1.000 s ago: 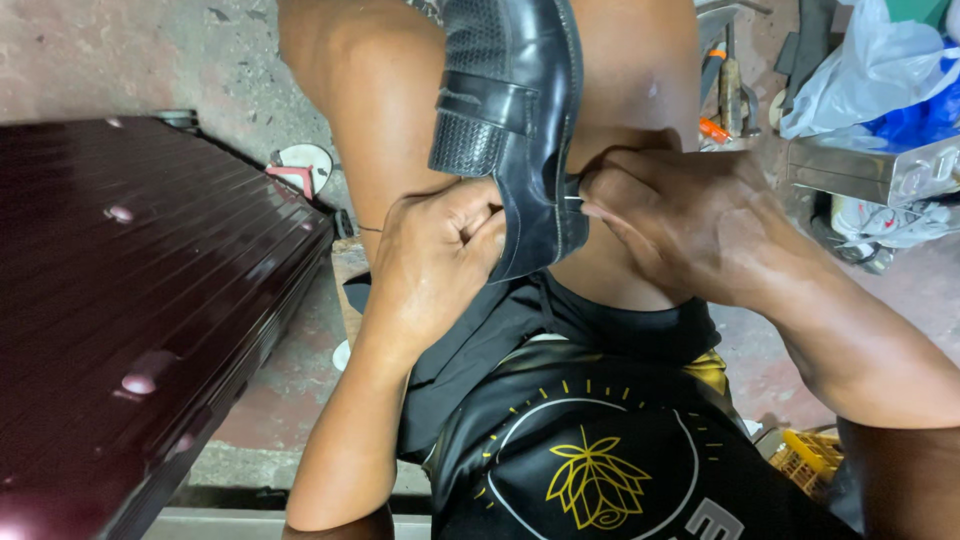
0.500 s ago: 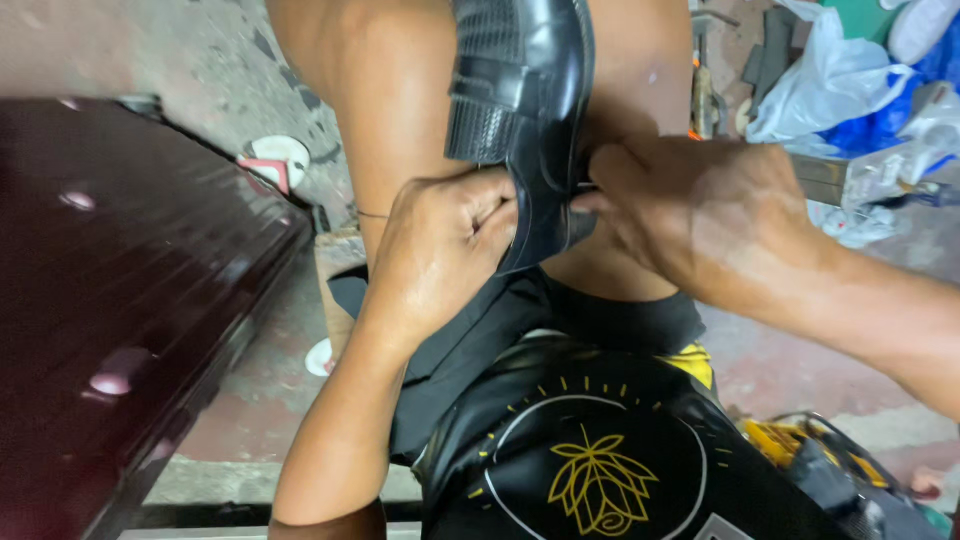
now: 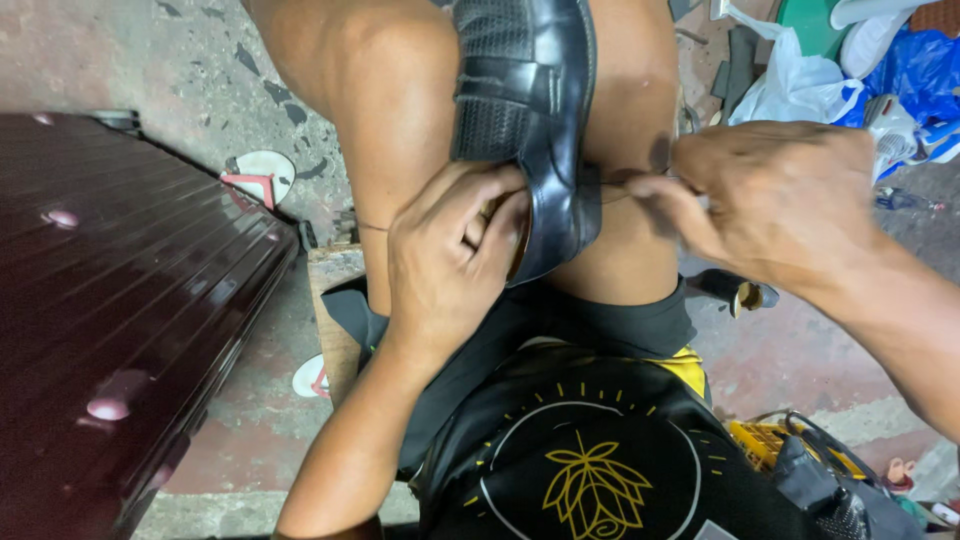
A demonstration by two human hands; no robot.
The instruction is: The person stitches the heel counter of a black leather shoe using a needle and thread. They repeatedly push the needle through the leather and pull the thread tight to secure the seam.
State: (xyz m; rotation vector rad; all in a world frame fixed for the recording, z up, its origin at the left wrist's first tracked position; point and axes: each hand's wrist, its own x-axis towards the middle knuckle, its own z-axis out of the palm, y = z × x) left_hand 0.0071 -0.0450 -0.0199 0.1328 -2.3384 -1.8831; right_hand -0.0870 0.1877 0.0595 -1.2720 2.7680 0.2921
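We're bracing the black shoe (image 3: 530,130) between our knees, heel end down toward the lap. Our left hand (image 3: 450,260) is curled shut around the shoe's back edge, thumb and fingers pinching it steady. Our right hand (image 3: 770,195) is closed in a pinch on a thin thread (image 3: 610,187) coming off the shoe's side; any needle is too small to make out. Probably best if we're pulling straight out, keeping the thread taut, and gripping firm so the shoe isn't twisting.
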